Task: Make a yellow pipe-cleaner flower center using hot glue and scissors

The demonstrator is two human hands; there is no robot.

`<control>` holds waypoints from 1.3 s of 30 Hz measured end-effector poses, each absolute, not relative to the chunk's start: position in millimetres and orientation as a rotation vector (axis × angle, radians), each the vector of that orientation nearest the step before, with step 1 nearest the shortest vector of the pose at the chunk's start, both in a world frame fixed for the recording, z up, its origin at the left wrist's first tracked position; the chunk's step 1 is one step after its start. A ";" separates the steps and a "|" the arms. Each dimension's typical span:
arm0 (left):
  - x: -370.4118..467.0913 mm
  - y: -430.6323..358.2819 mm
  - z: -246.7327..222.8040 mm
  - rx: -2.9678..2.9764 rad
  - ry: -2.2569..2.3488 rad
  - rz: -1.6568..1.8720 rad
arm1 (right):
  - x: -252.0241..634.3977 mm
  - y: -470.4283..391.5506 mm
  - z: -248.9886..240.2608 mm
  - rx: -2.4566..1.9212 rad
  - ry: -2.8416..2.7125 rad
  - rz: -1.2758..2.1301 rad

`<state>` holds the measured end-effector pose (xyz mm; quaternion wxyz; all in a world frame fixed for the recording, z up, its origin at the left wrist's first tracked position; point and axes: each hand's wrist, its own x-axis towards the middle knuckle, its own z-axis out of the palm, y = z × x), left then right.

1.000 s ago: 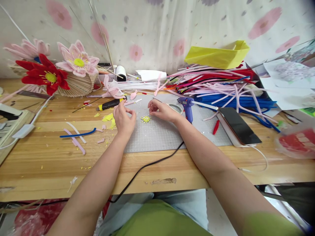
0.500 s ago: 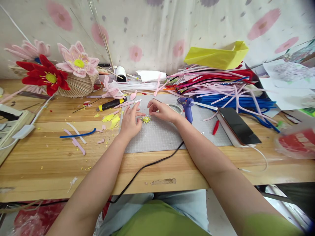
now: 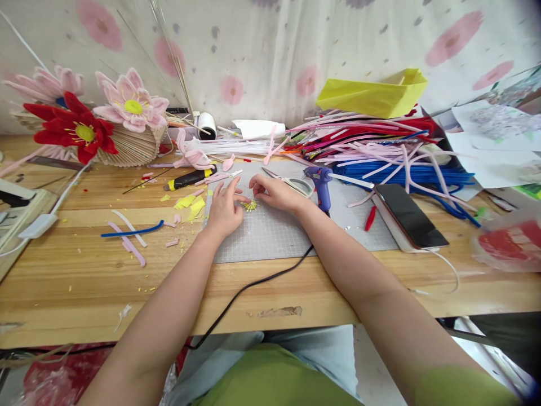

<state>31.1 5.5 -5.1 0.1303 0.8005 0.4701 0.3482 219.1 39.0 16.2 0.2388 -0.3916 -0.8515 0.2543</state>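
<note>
Between my two hands, a small yellow flower centre [image 3: 251,206] with thin radiating strands lies on the grey cutting mat [image 3: 270,237]. My left hand [image 3: 226,208] rests at the mat's left side, its fingers spread, thumb and forefinger near the yellow piece. My right hand [image 3: 273,190] is just right of and above it, fingers curled and bent down; whatever they hold, if anything, is too small to make out. Scissors [image 3: 298,185] lie partly behind my right hand. A purple glue gun [image 3: 322,189] stands to the right of them.
Pink and red fuzzy flowers [image 3: 84,133] stand at the back left. Bundled pipe cleaners [image 3: 380,152] lie at the back right, a phone [image 3: 409,215] in front. A black cable [image 3: 253,285] crosses the front edge. Yellow scraps [image 3: 196,207] and a black-yellow cutter [image 3: 192,178] are left.
My right hand has shifted slightly left, uncovering more of the scissors. My left hand has stayed nearly in place, and the view has shifted slightly.
</note>
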 end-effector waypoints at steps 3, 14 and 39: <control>30.6 6.6 -6.6 2.329 1.369 1.012 | 217.3 38.9 15.6 -1.069 -2.357 0.636; 31.7 3.5 -2.5 2.363 1.355 1.000 | 214.9 40.4 12.5 -1.066 -2.408 0.568; 30.1 2.2 -2.4 2.396 1.324 0.991 | 224.6 40.2 0.8 -1.090 -2.243 0.537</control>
